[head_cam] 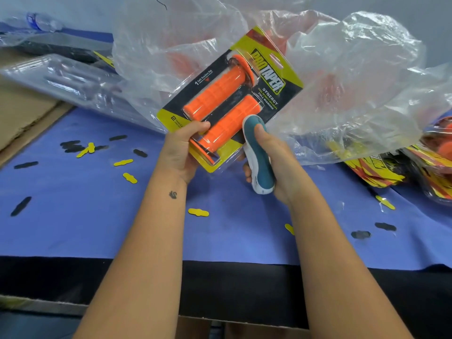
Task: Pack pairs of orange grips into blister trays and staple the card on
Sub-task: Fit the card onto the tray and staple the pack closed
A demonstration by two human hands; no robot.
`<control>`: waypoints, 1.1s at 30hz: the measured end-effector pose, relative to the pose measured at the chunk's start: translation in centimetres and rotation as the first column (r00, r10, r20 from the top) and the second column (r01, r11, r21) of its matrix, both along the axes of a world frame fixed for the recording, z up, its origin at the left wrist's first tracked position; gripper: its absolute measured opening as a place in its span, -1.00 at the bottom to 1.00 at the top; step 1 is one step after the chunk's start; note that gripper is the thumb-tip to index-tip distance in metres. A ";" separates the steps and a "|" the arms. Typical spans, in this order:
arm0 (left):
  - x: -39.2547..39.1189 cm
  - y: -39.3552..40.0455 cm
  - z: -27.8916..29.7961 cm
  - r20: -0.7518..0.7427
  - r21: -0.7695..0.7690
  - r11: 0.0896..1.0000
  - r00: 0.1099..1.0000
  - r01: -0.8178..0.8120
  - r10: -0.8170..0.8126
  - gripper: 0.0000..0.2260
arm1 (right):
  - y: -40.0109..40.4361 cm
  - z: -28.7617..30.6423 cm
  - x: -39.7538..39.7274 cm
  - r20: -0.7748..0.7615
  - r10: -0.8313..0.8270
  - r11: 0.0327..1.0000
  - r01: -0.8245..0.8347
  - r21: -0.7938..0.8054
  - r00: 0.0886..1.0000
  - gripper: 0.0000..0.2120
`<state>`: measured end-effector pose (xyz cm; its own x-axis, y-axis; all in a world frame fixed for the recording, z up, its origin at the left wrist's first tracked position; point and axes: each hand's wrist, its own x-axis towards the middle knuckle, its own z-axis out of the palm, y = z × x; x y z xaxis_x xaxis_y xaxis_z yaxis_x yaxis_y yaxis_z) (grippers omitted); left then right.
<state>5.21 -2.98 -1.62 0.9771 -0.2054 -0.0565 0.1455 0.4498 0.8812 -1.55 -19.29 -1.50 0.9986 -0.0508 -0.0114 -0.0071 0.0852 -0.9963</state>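
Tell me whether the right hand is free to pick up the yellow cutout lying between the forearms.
Probably not yet: the right hand grips the stapler, so its fingers are taken. Nothing covers the yellow cutout on the blue mat.

orange grips (215,95), yellow-black card (281,77), teal-white stapler (259,157), blue table (97,228)

1 view only, head-worn wide-angle camera, looking forward and down from above the person's forearms. Close range: both hands (220,152) sit mid-frame, the blue surface (73,228) fills the lower half, its near black edge (232,277) crosses the bottom. Far side reaches a pale wall (73,11) at top. Edges bow from lens distortion. No 2nd view to overlap.
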 end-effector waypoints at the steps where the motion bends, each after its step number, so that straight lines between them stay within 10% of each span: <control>1: 0.0 -0.1 0.0 -0.006 -0.002 1.000 1.000 -0.007 0.007 -0.95 | 0.2 -0.1 0.0 -0.014 0.019 1.000 -0.019 -0.005 1.000 -0.39; 10: -0.1 -0.5 0.3 -0.029 -0.063 0.998 0.999 -0.023 0.021 -0.96 | 0.8 0.0 -0.1 -0.097 0.220 0.965 -0.231 -0.123 0.971 -0.44; 33: 0.4 0.5 0.0 -0.094 -0.104 0.994 0.995 0.034 -0.044 -0.93 | 2.1 -0.1 -0.3 -0.052 0.110 0.983 -0.117 -0.139 0.993 -0.61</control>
<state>5.61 -2.50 -1.60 0.9592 -0.2531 -0.1259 0.2461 0.5290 0.8121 -1.83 -17.24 -1.62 0.9967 0.0587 -0.0562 -0.0526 -0.0606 -0.9968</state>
